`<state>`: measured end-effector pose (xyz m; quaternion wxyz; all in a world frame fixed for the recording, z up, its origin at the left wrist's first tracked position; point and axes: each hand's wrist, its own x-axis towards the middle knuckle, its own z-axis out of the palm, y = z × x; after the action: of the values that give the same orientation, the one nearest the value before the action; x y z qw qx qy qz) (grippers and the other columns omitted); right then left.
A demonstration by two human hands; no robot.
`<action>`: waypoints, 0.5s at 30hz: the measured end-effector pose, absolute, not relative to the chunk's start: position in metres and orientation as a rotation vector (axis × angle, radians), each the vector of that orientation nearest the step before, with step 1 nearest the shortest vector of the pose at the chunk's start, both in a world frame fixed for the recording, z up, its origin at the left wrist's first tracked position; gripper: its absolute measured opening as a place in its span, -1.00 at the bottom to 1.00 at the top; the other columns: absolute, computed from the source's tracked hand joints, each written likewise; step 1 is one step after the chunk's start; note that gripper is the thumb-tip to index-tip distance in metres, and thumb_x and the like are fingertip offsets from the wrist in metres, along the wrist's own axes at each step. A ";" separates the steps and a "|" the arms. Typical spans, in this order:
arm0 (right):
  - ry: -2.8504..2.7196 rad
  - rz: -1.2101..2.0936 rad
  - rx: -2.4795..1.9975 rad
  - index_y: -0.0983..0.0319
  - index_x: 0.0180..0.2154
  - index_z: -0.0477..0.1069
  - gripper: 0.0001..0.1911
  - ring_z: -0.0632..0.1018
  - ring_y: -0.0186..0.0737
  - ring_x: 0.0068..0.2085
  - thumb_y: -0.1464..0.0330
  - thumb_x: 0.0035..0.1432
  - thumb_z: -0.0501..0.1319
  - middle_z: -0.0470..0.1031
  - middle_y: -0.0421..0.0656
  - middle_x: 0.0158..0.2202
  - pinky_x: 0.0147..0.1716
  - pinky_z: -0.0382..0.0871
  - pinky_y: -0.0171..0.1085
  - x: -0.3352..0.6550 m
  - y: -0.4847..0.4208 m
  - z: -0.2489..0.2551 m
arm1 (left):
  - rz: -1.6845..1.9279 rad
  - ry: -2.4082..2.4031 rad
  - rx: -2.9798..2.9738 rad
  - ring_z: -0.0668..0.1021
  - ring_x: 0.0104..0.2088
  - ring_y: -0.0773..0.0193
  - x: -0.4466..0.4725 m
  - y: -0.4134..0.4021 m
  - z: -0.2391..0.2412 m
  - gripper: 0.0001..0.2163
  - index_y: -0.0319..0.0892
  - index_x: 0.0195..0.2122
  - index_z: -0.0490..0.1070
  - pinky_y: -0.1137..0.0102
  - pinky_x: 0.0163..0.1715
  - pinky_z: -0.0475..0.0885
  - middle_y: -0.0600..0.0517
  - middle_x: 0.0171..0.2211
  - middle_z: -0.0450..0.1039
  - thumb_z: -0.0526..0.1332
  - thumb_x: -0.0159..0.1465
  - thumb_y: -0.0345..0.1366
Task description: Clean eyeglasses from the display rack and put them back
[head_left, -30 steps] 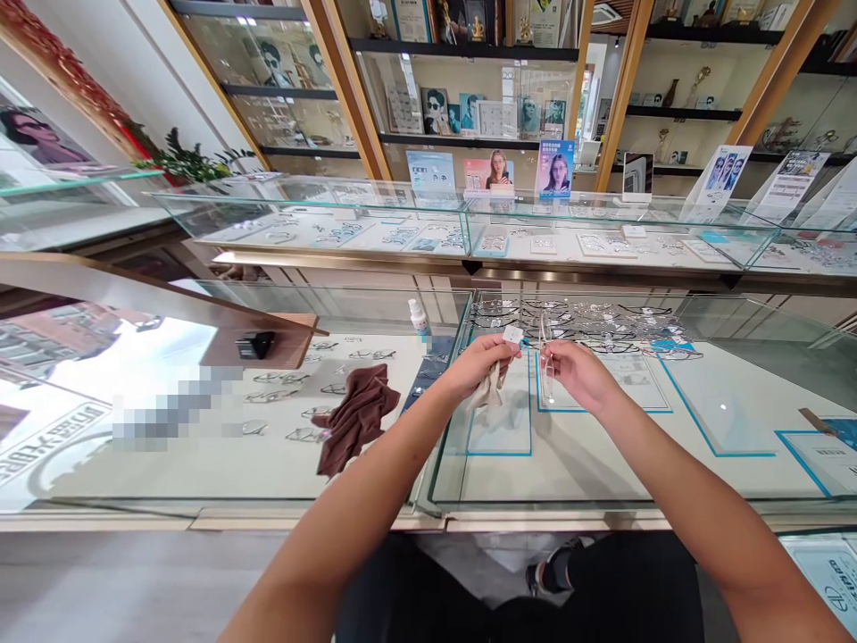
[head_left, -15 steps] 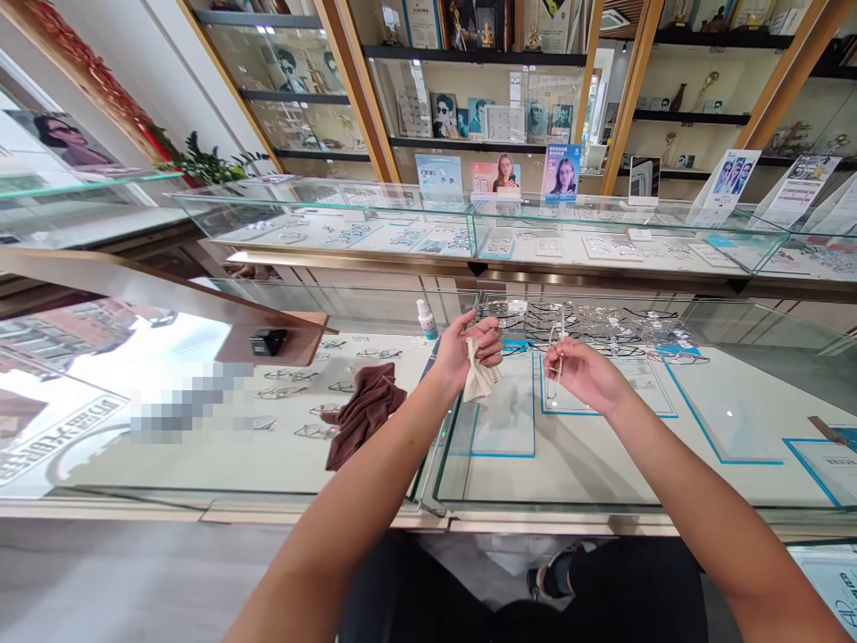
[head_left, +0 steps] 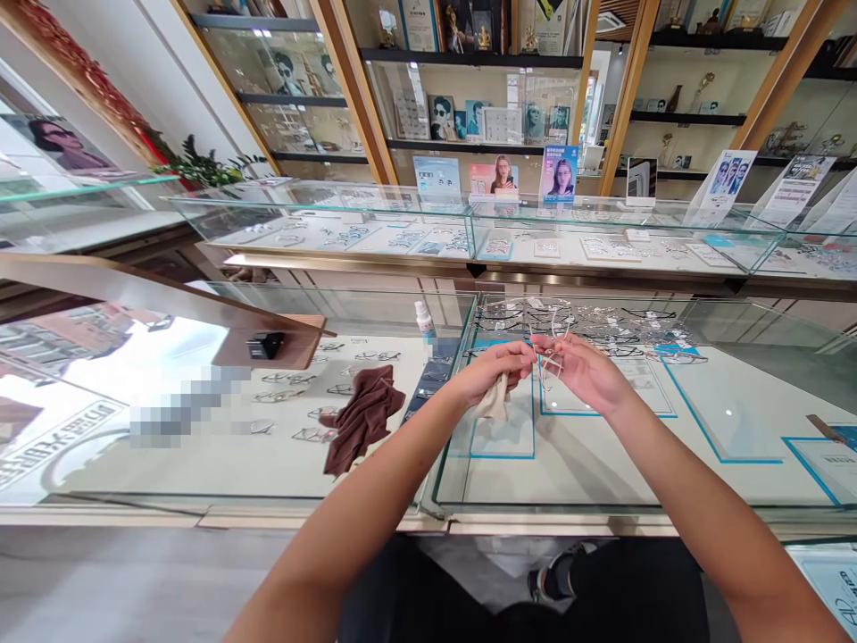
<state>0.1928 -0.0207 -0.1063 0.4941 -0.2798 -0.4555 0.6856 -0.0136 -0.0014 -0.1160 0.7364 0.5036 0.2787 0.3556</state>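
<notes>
- Over the glass worktop (head_left: pixel 569 473), head view: left hand (head_left: pixel 494 373) is curled closed around a bunched beige cloth (head_left: pixel 494 402), fingertips right up at the glasses.
- Right hand (head_left: pixel 589 373) has the thin-framed glasses (head_left: pixel 550 361) in a light pinch, fingers partly curled.
- Off left, rumpled brown cloth (head_left: pixel 365 415), spray bottle (head_left: pixel 424 320) behind it.

Two hands (head_left: pixel 496 371) (head_left: pixel 590 373), two cloths (head_left: pixel 494 400) (head_left: pixel 365 415)
</notes>
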 end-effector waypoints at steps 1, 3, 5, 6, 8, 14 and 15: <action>-1.114 1.660 -0.677 0.11 -0.41 0.51 -0.73 0.61 -0.03 0.16 0.15 -0.01 0.51 0.71 -0.13 0.06 0.15 0.46 -0.02 0.192 -0.021 -0.107 | 0.775 0.617 1.117 0.18 -0.66 0.54 -0.012 -0.003 -0.116 -0.58 -0.21 -0.32 0.39 0.54 -0.66 0.01 0.16 -0.53 0.34 0.54 0.02 -0.07; -1.133 1.661 -0.671 0.11 -0.40 0.51 -0.74 0.60 -0.03 0.18 0.15 0.02 0.51 0.70 -0.12 0.09 0.17 0.45 -0.01 0.191 -0.021 -0.107 | 0.770 0.627 1.133 0.22 -0.65 0.52 -0.011 -0.003 -0.116 -0.55 -0.19 -0.36 0.35 0.54 -0.66 0.03 0.17 -0.55 0.32 0.56 0.01 -0.05; -1.139 1.672 -0.655 0.12 -0.40 0.51 -0.74 0.60 -0.05 0.18 0.16 0.04 0.50 0.69 -0.12 0.11 0.16 0.45 -0.03 0.190 -0.021 -0.108 | 0.781 0.629 1.134 0.22 -0.65 0.52 -0.010 -0.003 -0.117 -0.53 -0.18 -0.38 0.33 0.53 -0.66 0.03 0.16 -0.56 0.33 0.56 0.00 -0.04; -1.135 1.678 -0.645 0.12 -0.40 0.51 -0.75 0.61 -0.07 0.18 0.16 0.05 0.50 0.69 -0.13 0.11 0.16 0.45 -0.05 0.190 -0.022 -0.108 | 0.787 0.628 1.129 0.21 -0.66 0.52 -0.010 -0.002 -0.118 -0.53 -0.18 -0.38 0.32 0.53 -0.66 0.01 0.16 -0.55 0.34 0.56 0.00 -0.04; -1.124 1.691 -0.625 0.11 -0.41 0.52 -0.74 0.60 -0.09 0.17 0.16 0.04 0.52 0.69 -0.16 0.11 0.14 0.44 -0.09 0.190 -0.022 -0.108 | 0.794 0.623 1.118 0.18 -0.67 0.54 -0.009 -0.002 -0.119 -0.53 -0.18 -0.37 0.32 0.52 -0.67 -0.03 0.15 -0.55 0.37 0.56 -0.01 -0.04; -1.102 1.708 -0.612 0.11 -0.41 0.53 -0.73 0.59 -0.08 0.16 0.16 0.03 0.54 0.68 -0.15 0.12 0.09 0.43 -0.13 0.189 -0.023 -0.109 | 0.777 0.597 1.100 0.15 -0.69 0.55 -0.007 -0.003 -0.121 -0.55 -0.18 -0.39 0.33 0.51 -0.66 -0.04 0.13 -0.55 0.41 0.56 -0.02 -0.08; -1.099 1.708 -0.611 0.11 -0.41 0.54 -0.74 0.59 -0.09 0.16 0.16 0.02 0.55 0.69 -0.15 0.11 0.08 0.43 -0.14 0.189 -0.023 -0.109 | 0.782 0.597 1.094 0.15 -0.69 0.56 -0.006 -0.003 -0.122 -0.56 -0.19 -0.40 0.33 0.51 -0.66 -0.04 0.12 -0.55 0.41 0.56 -0.02 -0.09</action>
<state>0.1886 -0.0232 -0.1088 0.4883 -0.2514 -0.4521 0.7028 -0.0065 -0.0031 -0.1219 0.7413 0.4990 0.2722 0.3569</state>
